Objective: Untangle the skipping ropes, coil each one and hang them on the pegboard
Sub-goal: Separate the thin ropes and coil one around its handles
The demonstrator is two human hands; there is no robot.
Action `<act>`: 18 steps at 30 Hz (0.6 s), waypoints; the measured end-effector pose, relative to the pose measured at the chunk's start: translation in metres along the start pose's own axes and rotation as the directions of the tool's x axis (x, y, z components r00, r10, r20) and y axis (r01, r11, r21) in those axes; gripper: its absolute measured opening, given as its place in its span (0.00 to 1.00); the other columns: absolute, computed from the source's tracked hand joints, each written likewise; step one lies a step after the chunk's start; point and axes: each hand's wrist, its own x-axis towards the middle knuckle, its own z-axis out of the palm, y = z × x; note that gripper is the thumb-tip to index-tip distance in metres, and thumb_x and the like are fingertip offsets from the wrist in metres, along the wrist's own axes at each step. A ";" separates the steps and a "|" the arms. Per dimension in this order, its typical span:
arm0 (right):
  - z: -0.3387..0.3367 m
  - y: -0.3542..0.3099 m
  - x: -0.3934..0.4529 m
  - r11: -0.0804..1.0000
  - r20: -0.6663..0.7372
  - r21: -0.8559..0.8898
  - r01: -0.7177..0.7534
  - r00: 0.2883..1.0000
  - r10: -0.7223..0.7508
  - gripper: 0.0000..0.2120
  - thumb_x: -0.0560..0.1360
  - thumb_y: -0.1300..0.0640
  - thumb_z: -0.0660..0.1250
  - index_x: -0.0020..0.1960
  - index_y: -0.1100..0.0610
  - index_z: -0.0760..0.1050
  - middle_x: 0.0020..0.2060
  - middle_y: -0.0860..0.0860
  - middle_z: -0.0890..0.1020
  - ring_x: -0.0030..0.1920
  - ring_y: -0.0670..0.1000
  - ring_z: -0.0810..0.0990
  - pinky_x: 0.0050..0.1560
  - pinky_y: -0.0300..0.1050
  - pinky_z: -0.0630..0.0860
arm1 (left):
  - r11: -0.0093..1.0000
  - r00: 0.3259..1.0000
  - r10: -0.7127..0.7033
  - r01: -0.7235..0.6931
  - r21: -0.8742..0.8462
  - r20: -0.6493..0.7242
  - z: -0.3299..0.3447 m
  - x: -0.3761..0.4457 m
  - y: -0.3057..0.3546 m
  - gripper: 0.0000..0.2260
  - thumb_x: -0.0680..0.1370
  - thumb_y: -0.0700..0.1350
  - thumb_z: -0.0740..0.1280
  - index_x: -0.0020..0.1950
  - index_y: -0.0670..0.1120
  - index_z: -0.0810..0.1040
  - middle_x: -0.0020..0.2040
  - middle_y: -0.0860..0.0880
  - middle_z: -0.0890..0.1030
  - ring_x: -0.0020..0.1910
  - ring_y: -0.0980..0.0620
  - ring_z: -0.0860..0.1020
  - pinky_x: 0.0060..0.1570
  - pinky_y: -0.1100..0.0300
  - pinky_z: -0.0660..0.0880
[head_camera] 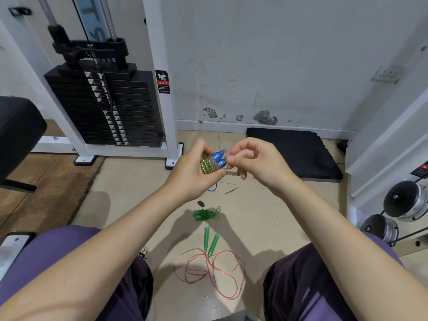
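head view, looking down from a seated person's eyes: both hands meet just above the middle of the picture. the left hand (192, 172) has its fingers curled round a tight coil of glittery yellow-green skipping rope (209, 164) with blue handles (218, 156) poking out at its 1 o'clock. the right hand (252, 161), touching the bundle from 3 o'clock, pinches a loose strand of that same rope between thumb and fingers. a thin blue loop hangs below the left hand.

on the floor (129, 205) at 6 o'clock from the hands lies a small wound green rope bundle (205, 214). further toward 6 o'clock, between the knees, a pink rope (213, 272) sprawls in loose overlapping loops, its two green handles (209, 242) lying side by side at its 12 o'clock.

a black weight stack (104, 107) in a white frame stands at 10 o'clock, a dark mat (294, 151) lies at 3 o'clock against the wall, and dumbbells (403, 202) sit at 4 o'clock.
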 end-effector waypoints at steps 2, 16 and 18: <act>0.001 0.001 0.000 0.999 -0.052 -0.038 0.004 0.999 -0.006 0.04 0.73 0.64 0.74 0.43 0.62 0.79 0.31 0.56 0.83 0.26 0.49 0.75 0.31 0.37 0.72 | 1.000 1.000 0.010 -0.010 0.016 0.002 0.000 0.000 0.000 0.19 0.72 0.50 0.76 0.51 0.48 0.68 0.43 0.58 0.77 0.39 0.59 0.74 0.35 0.67 0.67; 0.007 0.003 0.000 0.996 -0.137 -0.028 -0.088 0.987 0.084 0.09 0.69 0.65 0.77 0.37 0.57 0.77 0.35 0.56 0.83 0.35 0.47 0.79 0.37 0.37 0.74 | 0.998 0.998 0.059 -0.059 0.018 0.011 0.000 0.000 -0.001 0.18 0.71 0.49 0.77 0.49 0.50 0.69 0.41 0.56 0.79 0.38 0.57 0.74 0.35 0.62 0.69; 0.008 0.003 -0.001 0.993 -0.137 0.026 -0.112 0.984 0.114 0.10 0.68 0.67 0.77 0.38 0.58 0.77 0.35 0.55 0.82 0.35 0.48 0.79 0.37 0.36 0.74 | 0.998 0.998 0.064 -0.064 -0.004 0.013 0.000 0.000 0.000 0.18 0.71 0.48 0.78 0.48 0.50 0.69 0.42 0.54 0.80 0.37 0.55 0.74 0.36 0.60 0.70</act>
